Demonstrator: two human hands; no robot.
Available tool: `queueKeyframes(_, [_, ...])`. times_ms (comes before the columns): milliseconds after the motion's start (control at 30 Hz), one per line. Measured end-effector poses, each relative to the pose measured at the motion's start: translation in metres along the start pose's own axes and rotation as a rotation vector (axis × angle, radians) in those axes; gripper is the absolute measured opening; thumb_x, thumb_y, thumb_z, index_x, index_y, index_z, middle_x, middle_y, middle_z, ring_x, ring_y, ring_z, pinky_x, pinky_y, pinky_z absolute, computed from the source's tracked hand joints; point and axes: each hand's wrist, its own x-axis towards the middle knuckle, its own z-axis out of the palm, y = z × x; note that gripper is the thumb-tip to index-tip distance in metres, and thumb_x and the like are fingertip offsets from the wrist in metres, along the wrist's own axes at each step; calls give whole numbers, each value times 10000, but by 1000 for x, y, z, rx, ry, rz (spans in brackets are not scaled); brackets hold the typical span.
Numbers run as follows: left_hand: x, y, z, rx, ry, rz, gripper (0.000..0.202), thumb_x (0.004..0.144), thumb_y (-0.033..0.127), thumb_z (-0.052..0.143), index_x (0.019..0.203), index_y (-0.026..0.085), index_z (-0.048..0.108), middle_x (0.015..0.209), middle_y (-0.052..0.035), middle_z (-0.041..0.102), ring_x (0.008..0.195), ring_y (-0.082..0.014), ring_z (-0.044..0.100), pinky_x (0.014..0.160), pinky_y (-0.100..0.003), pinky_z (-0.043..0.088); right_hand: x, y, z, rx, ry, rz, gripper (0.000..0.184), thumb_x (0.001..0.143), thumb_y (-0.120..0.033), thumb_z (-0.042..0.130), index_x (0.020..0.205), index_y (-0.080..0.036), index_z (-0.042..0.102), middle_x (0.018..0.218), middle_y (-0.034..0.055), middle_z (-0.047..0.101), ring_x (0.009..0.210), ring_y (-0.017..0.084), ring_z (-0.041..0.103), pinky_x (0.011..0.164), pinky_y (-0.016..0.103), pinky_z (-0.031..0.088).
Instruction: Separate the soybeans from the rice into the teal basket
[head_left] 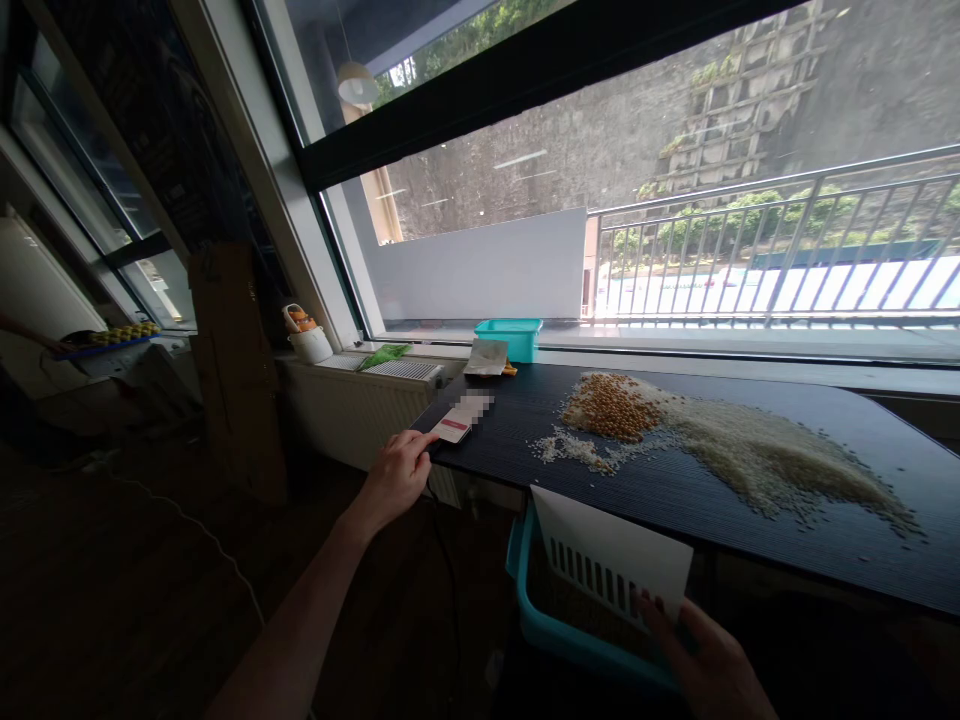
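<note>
At the near left corner of the dark table, my left hand (397, 470) reaches a phone (455, 425) with a pale screen and a red band. Its index finger is stretched out to the phone's near end, and the other fingers are curled loosely. My right hand (709, 650) grips a white slotted plate (622, 550) by its lower right edge. That plate is tilted over a turquoise basin (551, 625), whose inside is dark. Yellow-brown beans (611, 405) lie heaped against spread white rice (757, 440) on the table.
The dark table (517, 425) stands along the window. A small turquoise box (517, 338) and a pale packet (487, 357) are at its back left. A radiator (375, 405) with a white pot (311, 343) lies further left. Cables hang and trail below.
</note>
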Motion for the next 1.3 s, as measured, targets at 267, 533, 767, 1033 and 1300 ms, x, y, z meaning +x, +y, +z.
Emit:
queueKeyframes(267, [-35, 32, 13, -453, -178, -251, 366, 839, 320, 453, 1117, 153, 623, 1056, -78, 638, 962, -195, 599, 879, -315, 457, 0, -1, 1, -14, 5, -19, 367, 687, -538, 583, 715, -198, 716, 727, 33, 745, 706, 239, 697, 616, 227, 556])
queueKeyframes(533, [-76, 85, 88, -1374, -778, -646, 660, 690, 595, 600, 1160, 132, 604, 1210, -128, 613, 1094, -266, 575, 952, -373, 424, -1, -4, 2, -6, -1, -84, 394, 721, -545, 575, 811, -195, 731, 796, 54, 752, 743, 240, 694, 677, 240, 564])
queueKeyframes(767, [-83, 90, 115, -1513, -934, -798, 611, 645, 535, 662, 1134, 173, 612, 1092, -113, 647, 906, -243, 615, 708, -343, 485, 0, -1, 3, 2, 19, -153, 441, 748, -575, 568, 875, -186, 734, 876, 80, 746, 800, 249, 693, 751, 268, 561])
queueKeyframes(1033, [-90, 103, 123, -1730, -817, -926, 585, 752, 457, 578, 1232, 125, 535, 1122, -121, 635, 984, -268, 597, 789, -347, 461, 3, -7, -6, 26, 6, -135, 401, 748, -540, 588, 890, -193, 730, 859, 65, 748, 805, 255, 687, 723, 273, 565])
queueKeyframes(1300, [-87, 107, 113, -1732, -759, -928, 556, 774, 425, 550, 1246, 133, 523, 1084, -103, 653, 1041, -281, 583, 850, -376, 449, 5, -7, -4, 13, -42, -119, 405, 741, -553, 582, 866, -200, 737, 843, 56, 749, 787, 256, 685, 702, 268, 561])
